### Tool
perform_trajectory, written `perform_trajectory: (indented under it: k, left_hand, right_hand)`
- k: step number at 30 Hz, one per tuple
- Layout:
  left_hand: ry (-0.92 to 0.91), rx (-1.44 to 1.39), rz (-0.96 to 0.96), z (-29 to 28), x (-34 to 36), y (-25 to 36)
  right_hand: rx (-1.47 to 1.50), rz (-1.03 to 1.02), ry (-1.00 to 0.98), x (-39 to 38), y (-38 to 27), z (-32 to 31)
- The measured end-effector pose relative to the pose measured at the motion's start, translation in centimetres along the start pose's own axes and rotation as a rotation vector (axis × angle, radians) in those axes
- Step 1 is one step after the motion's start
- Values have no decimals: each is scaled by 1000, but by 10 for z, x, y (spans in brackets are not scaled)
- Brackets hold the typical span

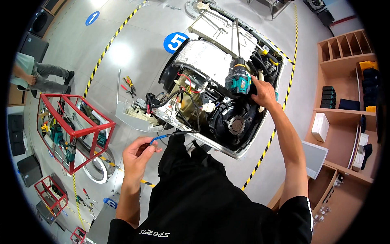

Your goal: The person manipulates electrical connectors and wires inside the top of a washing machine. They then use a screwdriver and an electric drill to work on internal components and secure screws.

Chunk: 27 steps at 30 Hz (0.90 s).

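Observation:
In front of me an opened washing machine [203,57] lies on the floor, its tub and inner parts exposed. My left hand [138,154] is closed in a pinch on a blue wire [159,138], which joins a dark cable [185,133] running back into the machine. My right hand [265,95] is wrapped round the handle of a teal cordless drill [239,81] over the machine's right part. Away from me points the drill's long bit [236,36]. Nearer than the drill, a black round motor part with a toothed metal wheel [236,125] shows inside the housing.
Pliers [129,83] and a metal rod [118,87] lie on the floor left of the machine. Beyond them stands a red-framed tool cart [73,132]. Wooden shelving [345,118] lines the right side. Another person [40,75] stands far left. Yellow-black tape [109,44] marks the floor.

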<state>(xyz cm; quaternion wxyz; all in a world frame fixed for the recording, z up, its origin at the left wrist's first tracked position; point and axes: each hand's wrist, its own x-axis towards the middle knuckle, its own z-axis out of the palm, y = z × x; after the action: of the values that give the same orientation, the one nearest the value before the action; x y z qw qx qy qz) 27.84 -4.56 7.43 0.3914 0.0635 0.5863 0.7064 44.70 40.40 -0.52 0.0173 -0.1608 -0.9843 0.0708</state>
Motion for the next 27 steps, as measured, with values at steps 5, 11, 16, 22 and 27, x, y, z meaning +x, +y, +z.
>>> perform_trajectory:
  k: [5, 11, 16, 22, 27]
  left_hand:
    - [-67, -30, 96, 13, 7, 8]
    - [-140, 105, 155, 20, 14, 13]
    - [-220, 388, 349, 28, 20, 19]
    - [-405, 656, 674, 54, 38, 28]
    - [-452, 863, 834, 67, 38, 29]
  right_hand:
    - [72, 120, -33, -3, 8, 11]
    - [47, 87, 11, -10, 6, 8]
    - [408, 359, 244, -17, -82, -40]
    - [1626, 416, -466, -62, -226, -79]
    - [2041, 714, -270, -62, -273, -64]
